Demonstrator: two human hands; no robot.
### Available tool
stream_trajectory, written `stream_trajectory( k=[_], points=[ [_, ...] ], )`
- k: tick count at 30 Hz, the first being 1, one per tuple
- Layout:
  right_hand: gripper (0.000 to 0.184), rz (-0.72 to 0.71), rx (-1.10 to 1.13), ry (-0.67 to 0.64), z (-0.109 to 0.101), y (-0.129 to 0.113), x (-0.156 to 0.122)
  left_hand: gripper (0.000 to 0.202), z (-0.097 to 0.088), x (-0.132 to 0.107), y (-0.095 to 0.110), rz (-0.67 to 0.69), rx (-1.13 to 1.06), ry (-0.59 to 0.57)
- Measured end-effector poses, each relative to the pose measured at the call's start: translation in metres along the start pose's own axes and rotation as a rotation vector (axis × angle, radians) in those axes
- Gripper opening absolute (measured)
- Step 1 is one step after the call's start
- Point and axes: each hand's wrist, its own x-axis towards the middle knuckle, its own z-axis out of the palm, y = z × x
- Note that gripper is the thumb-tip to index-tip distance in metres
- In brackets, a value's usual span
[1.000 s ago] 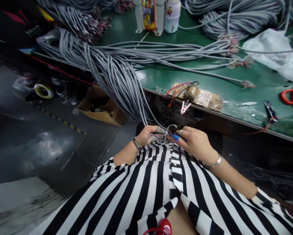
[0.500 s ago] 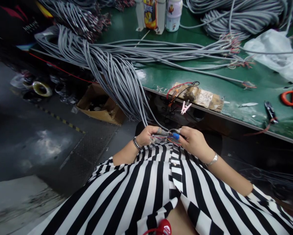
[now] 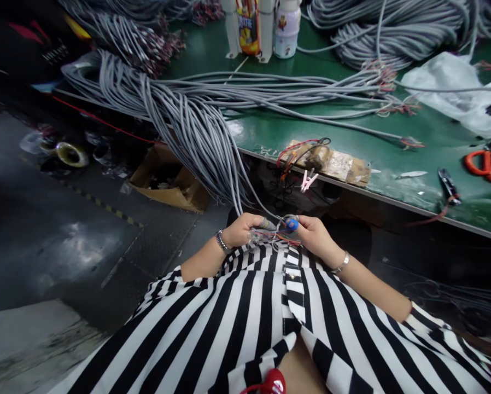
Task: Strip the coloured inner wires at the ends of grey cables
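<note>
Cardboard box (image 3: 183, 196) is set on the floor below the bench's (image 3: 280, 130) front edge, its dark contents too dim to tell. Grey cables (image 3: 200, 137) are draped over that edge. Before it, thin wires (image 3: 287, 239) are clamped in the fingers of the left hand (image 3: 238, 231). Farther back, a bottle (image 3: 287, 30) is stood on the bench, contents hidden. The wires are also pinched by the right hand (image 3: 313, 235), thumb and finger together.

Workshop; grey cable bundle (image 3: 206, 139); workbench (image 3: 266, 132)
</note>
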Motion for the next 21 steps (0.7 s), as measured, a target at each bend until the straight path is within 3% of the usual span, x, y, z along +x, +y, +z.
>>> stream_trajectory(
  k=[6, 12, 21],
  points=[
    [0.044, -0.099, -0.144, -0.020, -0.006, -0.005, 0.003, 0.048, -0.001, 0.007, 0.000, -0.148, -0.194, 0.012],
    [0.044, -0.082, -0.079, 0.012, -0.008, -0.011, 0.002, 0.050, -0.001, 0.030, 0.010, -0.287, -0.378, -0.117],
    [0.043, -0.111, -0.079, 0.064, -0.013, -0.006, 0.004, 0.050, 0.008, 0.042, 0.016, -0.293, -0.353, -0.093]
  ],
)
